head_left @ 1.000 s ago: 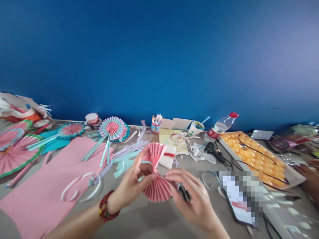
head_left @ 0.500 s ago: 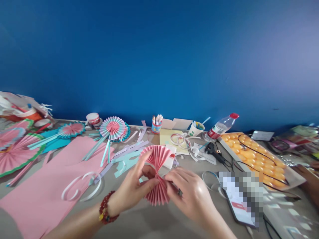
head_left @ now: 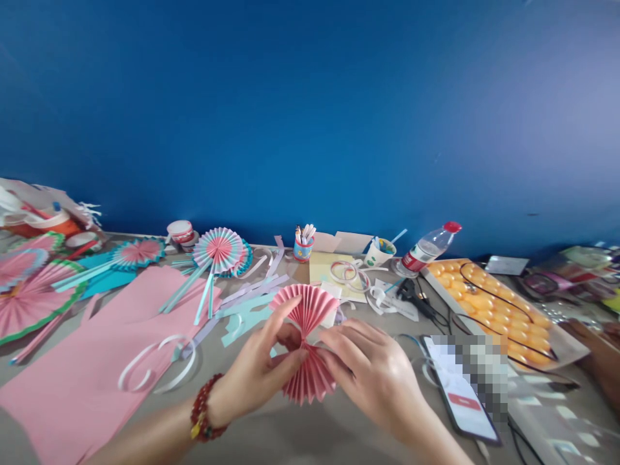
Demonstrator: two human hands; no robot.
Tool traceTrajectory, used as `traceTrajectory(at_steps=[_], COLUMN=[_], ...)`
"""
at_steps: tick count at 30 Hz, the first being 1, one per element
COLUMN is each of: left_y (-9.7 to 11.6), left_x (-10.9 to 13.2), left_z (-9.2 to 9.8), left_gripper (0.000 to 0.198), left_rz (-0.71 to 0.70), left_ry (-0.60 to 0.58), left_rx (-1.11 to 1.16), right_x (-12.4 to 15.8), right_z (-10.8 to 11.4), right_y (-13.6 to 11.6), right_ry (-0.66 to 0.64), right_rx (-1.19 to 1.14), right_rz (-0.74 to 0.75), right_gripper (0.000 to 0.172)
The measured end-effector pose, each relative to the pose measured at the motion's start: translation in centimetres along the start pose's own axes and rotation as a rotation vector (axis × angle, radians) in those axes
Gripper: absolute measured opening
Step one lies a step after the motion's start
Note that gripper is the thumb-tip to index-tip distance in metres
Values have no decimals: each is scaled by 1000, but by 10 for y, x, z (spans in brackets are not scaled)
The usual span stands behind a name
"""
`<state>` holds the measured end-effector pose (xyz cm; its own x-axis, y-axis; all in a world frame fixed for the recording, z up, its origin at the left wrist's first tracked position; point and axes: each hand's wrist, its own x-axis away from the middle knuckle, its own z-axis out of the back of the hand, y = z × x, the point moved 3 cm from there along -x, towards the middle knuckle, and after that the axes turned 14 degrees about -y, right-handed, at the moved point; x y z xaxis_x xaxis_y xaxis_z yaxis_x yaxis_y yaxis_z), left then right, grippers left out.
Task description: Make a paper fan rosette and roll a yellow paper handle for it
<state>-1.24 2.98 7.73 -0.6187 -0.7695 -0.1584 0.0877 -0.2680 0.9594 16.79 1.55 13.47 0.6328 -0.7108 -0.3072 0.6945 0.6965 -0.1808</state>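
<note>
Between my hands is a pleated pink paper fan (head_left: 309, 309), pinched at its middle into a bow-tie shape, with one half spread above and the other below. My left hand (head_left: 266, 361), with a red beaded bracelet at the wrist, grips it from the left; the thumb lies near the pinched centre and the index finger reaches up along the upper pleats. From the right, my right hand (head_left: 371, 368) has its fingers closed on the edge of the pleats near the centre. The fan is held above the grey table (head_left: 310, 439).
Large pink paper sheets (head_left: 87, 361) and finished fans (head_left: 217, 248) lie to the left. Behind are a pen cup (head_left: 303, 247), paper strips and a water bottle (head_left: 431, 248). A glue gun (head_left: 411, 294), a phone (head_left: 460, 394) and a tray of orange domes (head_left: 494, 310) are on the right.
The upper and lower pleats have spread a little wider. My right hand has shifted slightly, its fingers now straighter along the fan's right side. My left hand is nearly unchanged.
</note>
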Motion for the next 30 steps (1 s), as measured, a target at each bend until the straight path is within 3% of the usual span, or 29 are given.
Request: traceTrajectory(at_steps=[8, 15, 25, 30], left_y=[1, 3, 5, 3], left_x=[1, 0, 2, 1], left_z=[-2, -2, -1, 0], left_gripper=[71, 72, 70, 62], left_rz=[31, 34, 30, 33], left_ry=[-8, -5, -13, -12], left_rx=[30, 55, 74, 59], right_x=[-7, -8, -8, -3], right_z=[-3, 0, -2, -3], right_y=[-2, -1, 0, 4], right_ry=[-92, -68, -75, -60], right_rx=[50, 99, -99, -87], right_rz=[25, 37, 25, -1], right_gripper=[21, 21, 17, 31])
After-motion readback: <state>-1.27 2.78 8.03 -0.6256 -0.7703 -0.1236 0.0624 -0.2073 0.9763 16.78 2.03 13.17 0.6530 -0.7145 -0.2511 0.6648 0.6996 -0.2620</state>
